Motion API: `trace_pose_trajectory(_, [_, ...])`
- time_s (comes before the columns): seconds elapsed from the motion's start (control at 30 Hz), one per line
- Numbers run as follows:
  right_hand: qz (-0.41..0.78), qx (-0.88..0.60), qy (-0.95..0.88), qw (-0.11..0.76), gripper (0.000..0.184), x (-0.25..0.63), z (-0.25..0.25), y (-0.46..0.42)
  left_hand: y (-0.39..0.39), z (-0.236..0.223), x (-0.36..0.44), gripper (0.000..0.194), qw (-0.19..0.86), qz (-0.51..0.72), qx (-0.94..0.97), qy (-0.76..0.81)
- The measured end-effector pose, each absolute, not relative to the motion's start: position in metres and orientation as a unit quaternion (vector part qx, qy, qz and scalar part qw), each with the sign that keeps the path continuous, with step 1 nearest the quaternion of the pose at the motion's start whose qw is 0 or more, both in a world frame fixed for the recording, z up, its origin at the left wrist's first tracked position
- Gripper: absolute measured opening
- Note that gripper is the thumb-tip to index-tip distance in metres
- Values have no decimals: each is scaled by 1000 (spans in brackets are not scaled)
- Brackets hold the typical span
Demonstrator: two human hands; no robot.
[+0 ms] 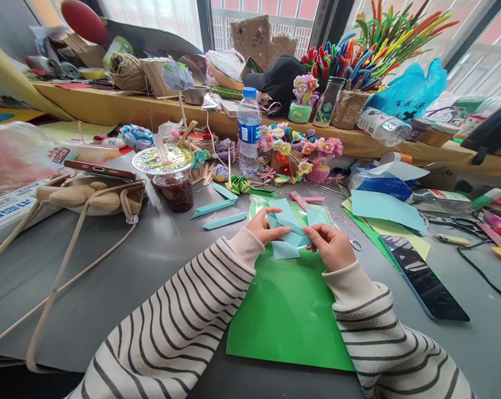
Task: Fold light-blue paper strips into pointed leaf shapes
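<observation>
Left grip (268, 227) and right grip (332, 245) both pinch the folded light-blue paper (295, 239).
The paper lies between them, over the green sheet (292, 310), touched by both, so neither hand is nearer; among its overlapping flaps, one long axis is hard to tell.

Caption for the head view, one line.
Both hands hold folded light-blue paper above a green sheet on a gray table.

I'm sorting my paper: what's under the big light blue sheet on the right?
Beneath the light blue sheet, a pale yellow sheet and a green sheet stick out. Whatever else it covers can't be seen.
</observation>
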State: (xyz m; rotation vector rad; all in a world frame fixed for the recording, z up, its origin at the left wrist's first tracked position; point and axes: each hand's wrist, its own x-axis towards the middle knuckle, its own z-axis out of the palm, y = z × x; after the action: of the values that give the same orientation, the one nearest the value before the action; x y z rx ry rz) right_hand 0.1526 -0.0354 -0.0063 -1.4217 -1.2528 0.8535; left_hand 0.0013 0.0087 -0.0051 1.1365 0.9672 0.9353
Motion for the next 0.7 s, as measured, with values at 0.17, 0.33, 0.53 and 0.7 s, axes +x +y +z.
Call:
trace_pose_trajectory(0.17, [361, -580, -517, 515, 30, 151, -5, -36, 8, -4, 1, 57, 581, 399, 535, 465])
trace_pose_trajectory(0.33, [374, -577, -513, 514, 31, 153, -3, -35, 11, -7, 1, 55, 599, 423, 516, 444])
trace_pose_trajectory(0.53, [369, -594, -516, 495, 33, 155, -2, -34, 10, -3, 1, 55, 614, 434, 484, 447])
trace_pose_trajectory(0.7, [353, -581, -523, 514, 28, 151, -2, -37, 9, -1, 1, 54, 621, 438, 481, 437])
